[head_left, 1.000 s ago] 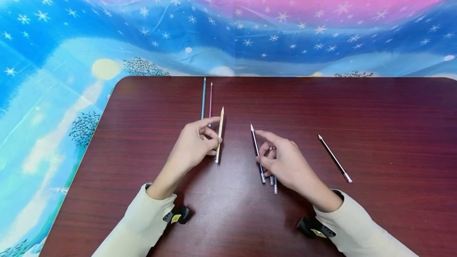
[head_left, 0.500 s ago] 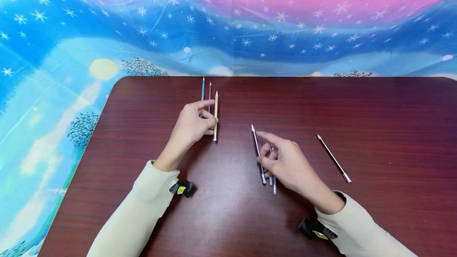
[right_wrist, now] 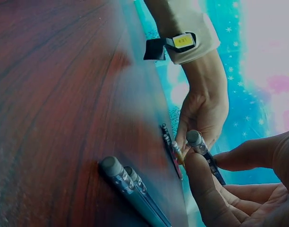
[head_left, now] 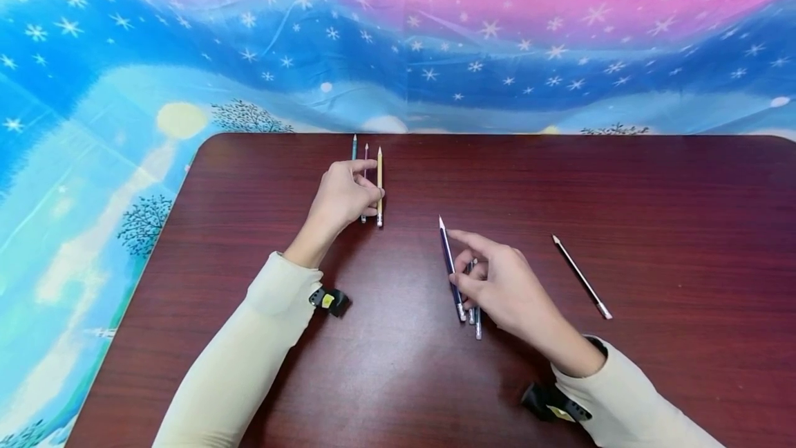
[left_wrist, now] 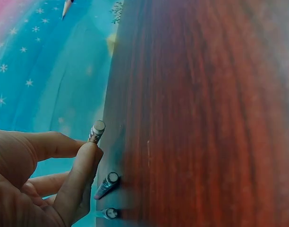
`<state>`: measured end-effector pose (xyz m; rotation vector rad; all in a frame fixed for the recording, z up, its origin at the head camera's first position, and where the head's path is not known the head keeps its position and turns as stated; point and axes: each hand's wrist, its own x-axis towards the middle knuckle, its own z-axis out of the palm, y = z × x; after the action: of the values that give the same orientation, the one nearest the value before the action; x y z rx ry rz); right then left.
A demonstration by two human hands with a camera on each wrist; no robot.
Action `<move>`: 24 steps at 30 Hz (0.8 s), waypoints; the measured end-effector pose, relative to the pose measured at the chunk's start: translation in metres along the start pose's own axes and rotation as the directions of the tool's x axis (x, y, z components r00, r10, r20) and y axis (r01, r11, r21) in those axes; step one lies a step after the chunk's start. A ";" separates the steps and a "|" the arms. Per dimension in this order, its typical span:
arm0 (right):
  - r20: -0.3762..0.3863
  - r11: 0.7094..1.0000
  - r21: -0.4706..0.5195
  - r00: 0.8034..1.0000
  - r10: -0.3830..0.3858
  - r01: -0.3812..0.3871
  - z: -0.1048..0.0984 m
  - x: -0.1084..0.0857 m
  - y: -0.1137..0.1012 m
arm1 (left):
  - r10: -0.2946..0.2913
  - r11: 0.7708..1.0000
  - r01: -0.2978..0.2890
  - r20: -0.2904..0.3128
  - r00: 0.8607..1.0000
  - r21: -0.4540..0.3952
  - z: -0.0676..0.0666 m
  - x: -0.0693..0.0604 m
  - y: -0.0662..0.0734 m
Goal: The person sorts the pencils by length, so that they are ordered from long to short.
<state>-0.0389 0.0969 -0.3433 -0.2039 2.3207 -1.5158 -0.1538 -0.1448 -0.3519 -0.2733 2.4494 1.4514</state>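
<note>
My left hand [head_left: 342,192] pinches a yellow pencil [head_left: 380,175] between thumb and fingers, its tip pointing to the far edge. Just left of it lie a magenta pencil [head_left: 366,152] and a teal pencil [head_left: 354,146], roughly parallel and partly hidden by the hand. In the left wrist view the held pencil's eraser end [left_wrist: 98,126] shows above the two others. My right hand [head_left: 504,285] holds a dark pencil [head_left: 446,247] with a pale stripe, tilted, tip away from me. Beneath that hand lie two more pencils [head_left: 478,327], mostly covered; their eraser ends show in the right wrist view.
Another dark pencil [head_left: 581,275] lies slanted on the right side of the dark red wooden table [head_left: 385,379]. Behind the table hangs a blue and pink snowflake cloth [head_left: 373,40]. Black wrist cameras [head_left: 331,301] sit on both sleeves.
My left hand has carried the yellow pencil away from me toward the far edge, bringing it beside the magenta pencil. The right hand has stayed almost still with its dark pencil.
</note>
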 end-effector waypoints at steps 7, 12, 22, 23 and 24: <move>-0.004 1.000 0.001 1.000 -0.001 0.001 -0.002 0.000 0.000 | -0.004 0.998 0.005 -0.009 1.000 0.057 0.002 0.007 0.004; -0.003 1.000 -0.013 1.000 -0.020 0.020 -0.002 -0.001 -0.001 | 0.005 0.994 -0.004 -0.009 1.000 0.107 0.004 0.010 0.006; 0.001 0.999 -0.014 0.999 -0.035 0.035 -0.003 -0.001 0.001 | 0.009 0.963 -0.005 -0.014 1.000 0.269 0.007 0.014 0.011; 0.000 0.999 -0.017 0.999 -0.035 0.035 -0.003 -0.001 0.001 | 0.003 0.958 0.003 -0.021 1.000 0.286 0.008 0.015 0.012; 0.001 0.999 -0.019 0.999 -0.035 0.035 -0.003 -0.001 0.001 | 0.000 0.953 0.008 -0.027 1.000 0.302 0.008 0.015 0.013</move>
<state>-0.0390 0.1002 -0.3425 -0.2510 2.3442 -1.5103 -0.1709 -0.1319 -0.3493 -0.2328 2.6432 1.0545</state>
